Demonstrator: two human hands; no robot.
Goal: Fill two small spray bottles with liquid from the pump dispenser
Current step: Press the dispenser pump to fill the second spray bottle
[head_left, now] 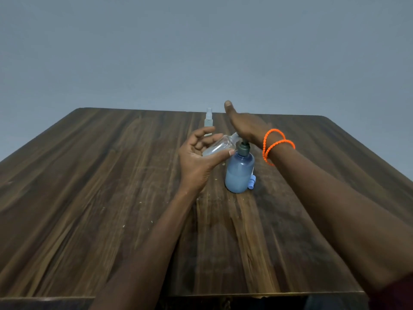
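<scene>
The near edge of the wooden bench [89, 220] lies closest to the camera, with both forearms reaching over it toward the middle of the surface. The left hand [199, 155] grips a small clear spray bottle [220, 146], thumb and fingers curled round its body. This bottle is tilted, uncapped, with its open neck pointing up and right toward the spout of the pump dispenser [239, 170]. A little liquid shows in its lower end. The right hand [244, 124] is flat, fingers straight, palm down, resting on top of the dark pump head. Two orange bands [276, 145] circle the right wrist. The pump dispenser stands upright near the bench centre; its blue translucent body is roughly half full of pale liquid. A blue spray cap [252, 182] lies on the bench just beside the base of the dispenser, on its right. A second small spray bottle [209, 121], capped, stands upright farther back, behind the left hand's fingers. A plain grey wall [201, 52] rises behind the bench.
</scene>
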